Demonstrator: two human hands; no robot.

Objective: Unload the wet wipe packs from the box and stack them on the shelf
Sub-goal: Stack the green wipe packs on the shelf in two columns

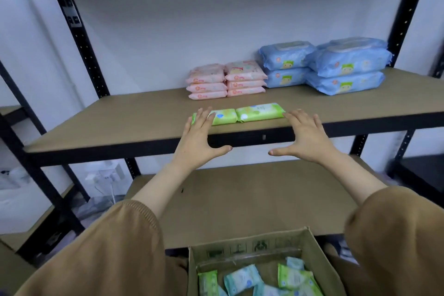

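squaring green packs on shelf with left hand, right hand spread flat; next, more from box.

White wall behind, white plugs and cords low at left, a dark surface at right

Soft, even, cool light — faint shadows under the shelf; wide-angle bending at edges, slight blur at the right side.

Box and its packs, bottom-cropped.
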